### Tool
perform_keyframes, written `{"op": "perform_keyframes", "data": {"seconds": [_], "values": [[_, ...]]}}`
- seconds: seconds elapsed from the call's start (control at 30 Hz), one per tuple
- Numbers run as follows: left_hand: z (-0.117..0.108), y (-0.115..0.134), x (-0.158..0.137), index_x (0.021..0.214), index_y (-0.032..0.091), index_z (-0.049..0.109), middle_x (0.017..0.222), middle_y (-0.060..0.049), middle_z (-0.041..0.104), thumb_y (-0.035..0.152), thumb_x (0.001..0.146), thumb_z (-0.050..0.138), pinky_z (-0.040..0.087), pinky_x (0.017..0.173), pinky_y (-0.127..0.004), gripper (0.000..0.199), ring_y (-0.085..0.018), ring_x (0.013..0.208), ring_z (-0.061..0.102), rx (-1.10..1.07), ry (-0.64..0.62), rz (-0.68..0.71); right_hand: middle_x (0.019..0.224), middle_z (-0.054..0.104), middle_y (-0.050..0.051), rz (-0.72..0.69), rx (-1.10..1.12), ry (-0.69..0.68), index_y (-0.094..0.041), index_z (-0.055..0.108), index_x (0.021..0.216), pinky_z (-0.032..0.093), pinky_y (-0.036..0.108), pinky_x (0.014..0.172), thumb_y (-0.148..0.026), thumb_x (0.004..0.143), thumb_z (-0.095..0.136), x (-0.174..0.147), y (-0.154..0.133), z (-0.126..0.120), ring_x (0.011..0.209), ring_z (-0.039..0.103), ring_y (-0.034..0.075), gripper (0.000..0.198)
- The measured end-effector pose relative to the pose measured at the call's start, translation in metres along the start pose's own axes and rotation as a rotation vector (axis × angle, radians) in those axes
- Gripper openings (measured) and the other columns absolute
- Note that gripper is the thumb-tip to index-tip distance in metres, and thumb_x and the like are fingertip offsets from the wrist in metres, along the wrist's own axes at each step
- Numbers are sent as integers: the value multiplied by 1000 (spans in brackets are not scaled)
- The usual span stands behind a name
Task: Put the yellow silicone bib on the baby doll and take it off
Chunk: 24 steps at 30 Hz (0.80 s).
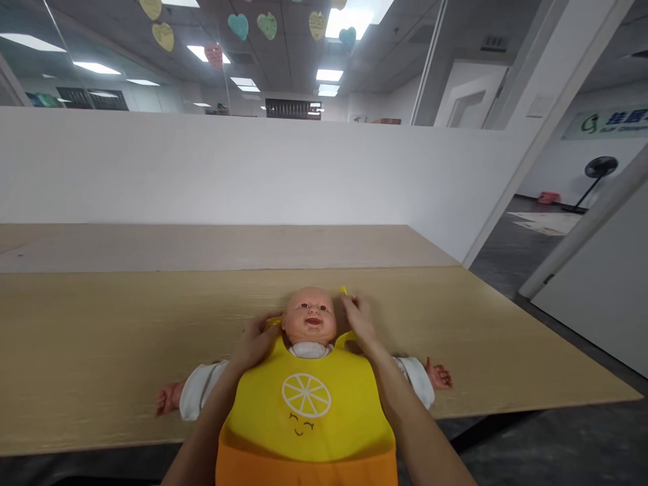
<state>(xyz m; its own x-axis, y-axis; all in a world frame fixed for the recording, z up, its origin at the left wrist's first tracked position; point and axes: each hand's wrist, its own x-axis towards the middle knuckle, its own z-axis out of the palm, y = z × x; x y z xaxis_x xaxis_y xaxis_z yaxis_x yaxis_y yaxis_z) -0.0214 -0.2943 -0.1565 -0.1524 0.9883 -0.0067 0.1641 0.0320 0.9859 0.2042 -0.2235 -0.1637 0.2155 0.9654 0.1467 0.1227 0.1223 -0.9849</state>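
A baby doll in white clothing lies face up on the wooden table, arms spread to both sides. Over its chest is a yellow bib with a white citrus slice and a smiling face, and an orange pocket at the bottom. My left hand is closed on the bib's strap at the left of the doll's neck. On the other side, my right hand pinches the other strap, its yellow tip showing above my fingers beside the head.
Behind the table stands a white partition with glass above, carrying heart-shaped paper notes. To the right, past the table's edge, a doorway shows a black fan and a red bin.
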Motion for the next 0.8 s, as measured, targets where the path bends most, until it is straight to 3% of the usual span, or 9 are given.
{"op": "perform_keyframes", "data": {"seconds": [0.07, 0.13, 0.27, 0.37, 0.47, 0.53, 0.67, 0.8], "values": [[-7, 5, -7, 112, 11, 65, 70, -3, 71, 42, 60, 70, 47, 59, -26, 61, -17, 62, 62, -63, 67, -39, 49, 43, -4, 75, 153, 19, -21, 45, 57, 27, 23, 42, -51, 66, 65, -5, -15, -10, 46, 38, 9, 37], [-12, 16, -18, 122, 11, 57, 69, -1, 70, 46, 60, 73, 45, 55, -23, 74, -15, 58, 60, -165, 114, -17, 47, 42, -6, 127, 329, -10, -21, 48, 60, 21, 20, 37, -50, 61, 71, -12, -32, -21, 41, 32, 7, 37], [-11, 52, -45, 135, 16, 44, 72, -1, 70, 47, 68, 74, 48, 59, -23, 79, -14, 63, 62, -195, 72, 119, 54, 52, -7, 38, 499, -210, -19, 61, 79, 15, 17, 32, -40, 56, 83, -36, -71, -35, 36, 29, 3, 38], [-5, 73, -64, 144, 18, 32, 78, -3, 72, 44, 76, 71, 51, 62, -23, 82, -16, 69, 67, -111, -54, 218, 74, 64, -1, -36, 505, -481, -20, 66, 87, 30, 15, 38, -35, 62, 83, -60, -99, -32, 44, 44, 3, 34], [0, 82, -77, 146, 19, 30, 93, -10, 74, 42, 80, 67, 54, 66, -25, 79, -20, 82, 70, -42, -145, 309, 88, 65, 2, -95, 458, -719, -18, 65, 74, 47, 19, 60, -31, 64, 83, -80, -116, -21, 71, 60, 10, 24], [2, 82, -82, 143, 19, 36, 105, -12, 73, 39, 83, 64, 56, 74, -28, 69, -21, 91, 71, 60, -150, 393, 94, 64, 2, -111, 411, -742, -18, 62, 71, 49, 21, 67, -31, 62, 85, -88, -118, -15, 80, 61, 11, 28], [4, 81, -86, 138, 26, 46, 116, -8, 71, 29, 85, 60, 54, 89, -32, 55, -20, 100, 69, 320, -89, 580, 76, 61, -1, -51, 339, -748, -19, 56, 74, 41, 18, 50, -40, 69, 80, -95, -115, -14, 58, 51, 7, 32], [7, 86, -101, 138, 30, 47, 128, -6, 64, 32, 79, 67, 51, 98, -37, 62, -23, 112, 64, 410, -10, 679, 70, 61, -1, -111, 270, -630, -18, 58, 75, 37, 17, 45, -43, 69, 78, -94, -122, -28, 52, 47, 6, 33]]}}
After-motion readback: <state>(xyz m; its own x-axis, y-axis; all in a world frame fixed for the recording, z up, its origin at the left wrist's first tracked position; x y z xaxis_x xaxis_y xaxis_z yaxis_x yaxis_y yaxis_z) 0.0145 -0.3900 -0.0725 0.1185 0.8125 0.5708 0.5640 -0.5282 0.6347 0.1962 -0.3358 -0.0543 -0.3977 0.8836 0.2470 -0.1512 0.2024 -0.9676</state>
